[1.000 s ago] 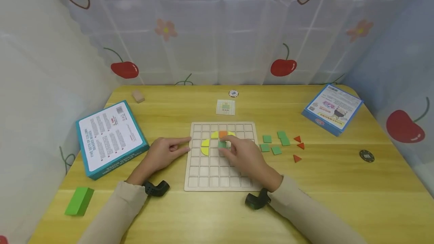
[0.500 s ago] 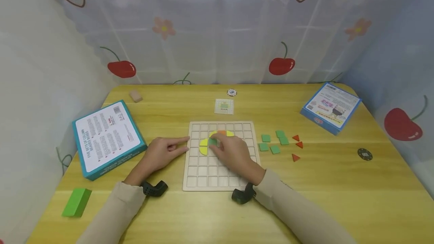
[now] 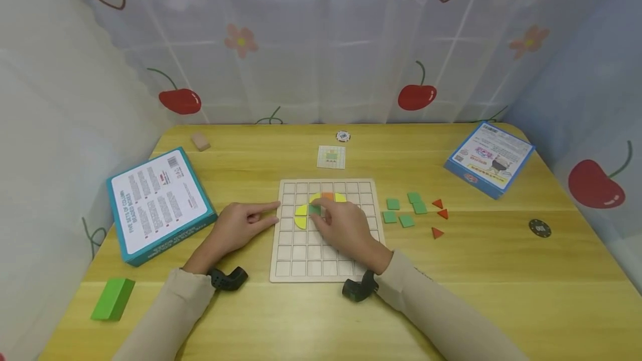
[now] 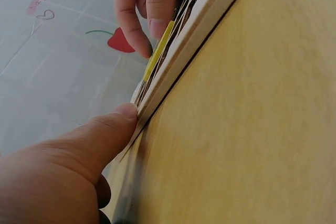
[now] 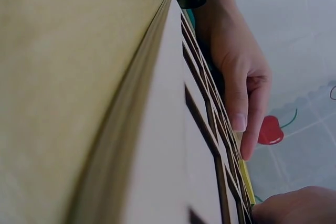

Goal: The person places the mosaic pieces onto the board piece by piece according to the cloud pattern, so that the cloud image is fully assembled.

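Observation:
In the head view, a pale wooden grid board lies on the table. My left hand rests at its left edge, thumb and forefinger extended against the rim; the left wrist view shows the thumb at that rim. Over the upper middle of the board my right hand pinches a green square tile between thumb and forefinger. Directly left of that tile lie yellow quarter-circle tiles, one above the other. An orange square tile sits above, a yellow tile beside it, both partly behind the hand.
Right of the board lie several loose green squares and red triangles. A pattern card is behind the board. Boxes stand left and right. A green block, wooden block and black chip lie farther out.
My right hand has shifted left with the green tile, from under the orange tile to beside the yellow ones, then held still over the last half second. My left hand stays at the board's edge.

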Demonstrator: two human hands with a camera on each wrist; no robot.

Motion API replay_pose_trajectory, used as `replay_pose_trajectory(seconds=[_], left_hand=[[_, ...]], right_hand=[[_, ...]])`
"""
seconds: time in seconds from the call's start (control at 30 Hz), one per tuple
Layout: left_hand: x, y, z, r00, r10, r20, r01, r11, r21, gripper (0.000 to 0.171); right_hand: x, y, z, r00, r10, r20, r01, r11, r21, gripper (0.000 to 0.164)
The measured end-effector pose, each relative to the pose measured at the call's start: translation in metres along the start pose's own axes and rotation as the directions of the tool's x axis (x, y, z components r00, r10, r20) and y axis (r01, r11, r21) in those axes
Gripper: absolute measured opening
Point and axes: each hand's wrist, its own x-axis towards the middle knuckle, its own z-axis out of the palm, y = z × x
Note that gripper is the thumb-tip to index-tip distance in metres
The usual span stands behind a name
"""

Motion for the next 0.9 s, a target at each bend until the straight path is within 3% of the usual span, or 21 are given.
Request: replay_pose_trajectory(seconds=[0.27,0.4,0.6,0.77,0.9], left_hand=[[0.000,0.001,0.000,1.000,-0.002,0.002,0.002,1.000,-0.006,0.036],[-0.001,0.001,0.000,1.000,-0.005,0.006,0.005,1.000,-0.008,0.036],[0.000,0.001,0.001,1.000,-0.011,0.010,0.011,1.000,-0.006,0.037],[0.000,0.001,0.000,1.000,-0.017,0.011,0.018,1.000,-0.010,0.037],[0.000,0.001,0.000,0.999,-0.031,0.012,0.032,0.999,-0.004,0.037]], right_hand=[[-0.007,0.006,-0.008,0.996,0.027,-0.087,-0.005,0.971,0.240,0.016],[-0.017,0.015,-0.021,0.989,0.012,-0.145,0.029,0.961,0.274,0.018],[-0.047,0.044,-0.045,0.983,0.042,-0.179,-0.001,0.975,0.222,0.021],[-0.076,0.066,-0.067,0.974,0.102,-0.202,-0.083,0.991,0.101,0.029],[-0.087,0.077,-0.077,0.962,0.167,-0.218,-0.169,0.986,0.009,0.036]])
